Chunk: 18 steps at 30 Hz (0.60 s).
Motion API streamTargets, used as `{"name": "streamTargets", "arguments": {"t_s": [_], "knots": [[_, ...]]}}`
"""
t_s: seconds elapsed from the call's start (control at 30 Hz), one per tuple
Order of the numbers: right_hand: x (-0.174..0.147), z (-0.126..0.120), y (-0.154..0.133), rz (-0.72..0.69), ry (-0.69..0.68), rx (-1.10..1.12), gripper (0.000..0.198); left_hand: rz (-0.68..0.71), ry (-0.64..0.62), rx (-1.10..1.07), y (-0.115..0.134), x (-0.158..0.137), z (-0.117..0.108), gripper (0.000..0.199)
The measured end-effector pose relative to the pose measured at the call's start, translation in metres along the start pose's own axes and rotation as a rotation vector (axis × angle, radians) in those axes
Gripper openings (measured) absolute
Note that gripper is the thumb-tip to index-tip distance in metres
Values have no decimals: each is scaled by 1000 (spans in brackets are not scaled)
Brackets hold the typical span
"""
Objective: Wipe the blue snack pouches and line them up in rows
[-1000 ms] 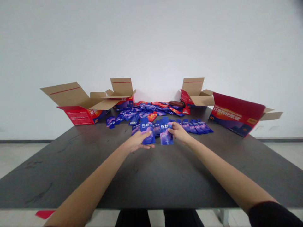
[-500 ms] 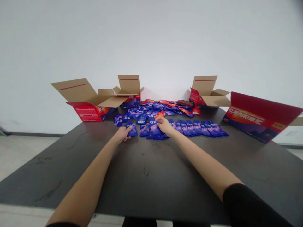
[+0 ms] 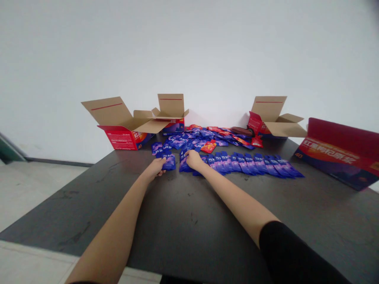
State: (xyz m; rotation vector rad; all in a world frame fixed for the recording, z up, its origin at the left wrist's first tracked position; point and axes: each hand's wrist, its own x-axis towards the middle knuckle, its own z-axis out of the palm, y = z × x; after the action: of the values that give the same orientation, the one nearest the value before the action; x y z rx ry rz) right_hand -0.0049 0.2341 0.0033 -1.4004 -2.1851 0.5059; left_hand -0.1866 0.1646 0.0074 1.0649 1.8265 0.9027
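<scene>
My left hand (image 3: 155, 168) is closed on the edge of a blue-purple pouch (image 3: 169, 162), thumb on top and fingers underneath. A short gap to the right, my right hand (image 3: 194, 159) pinches another blue pouch (image 3: 183, 164), partly covering it. Beyond my right hand runs an overlapping row of blue pouches (image 3: 242, 163) lying on the dark table (image 3: 177, 221). Just behind that hand lies a red-orange pouch (image 3: 209, 146).
A loose heap of blue pouches (image 3: 177, 141) with some red ones spreads across the back. Open cartons stand around it: a near left carton (image 3: 121, 139), a back left carton (image 3: 174, 125), a back right carton (image 3: 274, 129) and a right carton (image 3: 334, 154).
The view has swung left, so the table's contents appear further right. My right hand has shifted left among the pouches, uncovering the red-orange one. My left hand keeps its hold.
</scene>
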Motion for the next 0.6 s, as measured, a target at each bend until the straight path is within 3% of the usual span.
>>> {"name": "streamTargets", "arguments": {"t_s": [0.13, 0.3, 0.6], "knots": [[1, 7, -1, -54, 7, -92, 20, 5, -19, 30, 3, -4, 2, 32], [-6, 10, -1, -127, -2, -167, 29, 18, -48, 123, 7, -8, 8, 31], [-11, 19, -5, -117, 21, -234, 30, 106, 17, 434, 9, -11, 14, 30]]}}
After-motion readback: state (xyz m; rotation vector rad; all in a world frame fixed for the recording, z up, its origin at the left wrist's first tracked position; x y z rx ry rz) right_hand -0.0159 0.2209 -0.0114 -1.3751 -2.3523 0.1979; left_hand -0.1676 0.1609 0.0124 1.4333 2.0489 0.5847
